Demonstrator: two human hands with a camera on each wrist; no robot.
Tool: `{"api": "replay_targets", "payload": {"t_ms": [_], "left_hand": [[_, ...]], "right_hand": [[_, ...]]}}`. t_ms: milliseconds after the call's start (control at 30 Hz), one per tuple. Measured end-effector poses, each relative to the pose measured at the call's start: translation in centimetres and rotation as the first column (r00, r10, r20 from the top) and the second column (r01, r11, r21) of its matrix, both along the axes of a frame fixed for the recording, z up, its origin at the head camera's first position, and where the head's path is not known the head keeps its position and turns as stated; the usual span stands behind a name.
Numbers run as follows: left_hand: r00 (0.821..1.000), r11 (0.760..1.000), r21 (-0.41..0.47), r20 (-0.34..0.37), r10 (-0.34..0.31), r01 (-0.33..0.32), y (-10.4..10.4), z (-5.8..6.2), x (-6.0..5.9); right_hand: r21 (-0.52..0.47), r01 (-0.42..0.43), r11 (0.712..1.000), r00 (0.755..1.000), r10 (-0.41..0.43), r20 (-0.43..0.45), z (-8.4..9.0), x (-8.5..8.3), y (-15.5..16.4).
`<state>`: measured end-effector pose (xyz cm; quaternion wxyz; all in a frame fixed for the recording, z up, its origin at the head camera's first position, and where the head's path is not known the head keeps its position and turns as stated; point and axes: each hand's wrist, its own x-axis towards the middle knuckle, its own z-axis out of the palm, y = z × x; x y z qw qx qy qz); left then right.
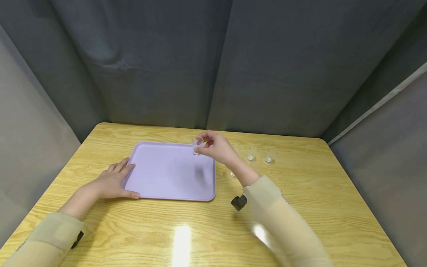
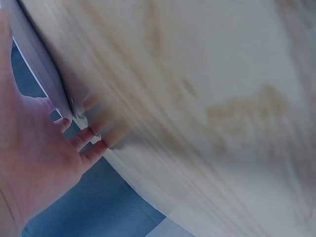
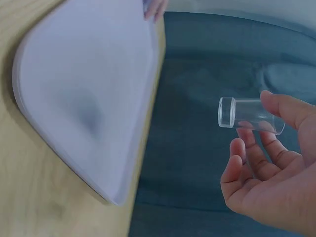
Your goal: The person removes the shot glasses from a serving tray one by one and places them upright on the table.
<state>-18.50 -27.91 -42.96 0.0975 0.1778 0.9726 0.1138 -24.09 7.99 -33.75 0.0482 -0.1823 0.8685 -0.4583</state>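
My right hand (image 1: 219, 147) pinches a small clear shot glass (image 1: 197, 145) between thumb and fingers. The glass is held upright over the back right part of a lilac tray (image 1: 166, 172), and a soft shadow falls on the tray below. In the right wrist view the glass (image 3: 252, 113) shows a thick base and looks empty. My left hand (image 1: 111, 181) rests at the tray's left edge with its fingers spread, the thumb along the front corner. The left wrist view shows the left fingertips (image 2: 93, 153) by the tray's rim.
To the right of the tray, more clear shot glasses stand on the wooden table (image 1: 300, 196): one glass (image 1: 251, 154), another glass (image 1: 269, 156) beside it, and a glass (image 1: 232, 174) partly hidden by my right wrist. A dark curtain (image 1: 160, 74) hangs behind the table.
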Motion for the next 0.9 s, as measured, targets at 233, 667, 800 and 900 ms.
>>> {"api": "replay_targets", "payload": {"t_ms": [233, 667, 800, 900], "left_hand": [[1.0, 1.0, 0.03, -0.018, 0.009, -0.008, -0.4, -0.9, -0.3], [0.999, 0.999, 0.046, -0.046, -0.01, 0.012, -0.5, -1.2, -0.2], [0.999, 0.999, 0.046, -0.043, -0.008, 0.01, -0.4, -1.1, -0.2], [1.0, 0.999, 0.045, -0.021, 0.002, -0.001, -0.3, -1.0, -0.1]], "right_hand": [[0.018, -0.024, 1.0, 0.999, 0.025, -0.033, 2.5, 1.2, 2.8], [0.147, 0.015, 0.989, 0.993, 0.002, -0.115, 5.2, 3.9, 10.0], [0.164, 0.054, 0.985, 0.992, -0.035, -0.118, 5.1, 4.6, 12.4], [0.179, 0.088, 0.98, 0.991, -0.069, -0.111, 4.6, 5.0, 14.0]]}}
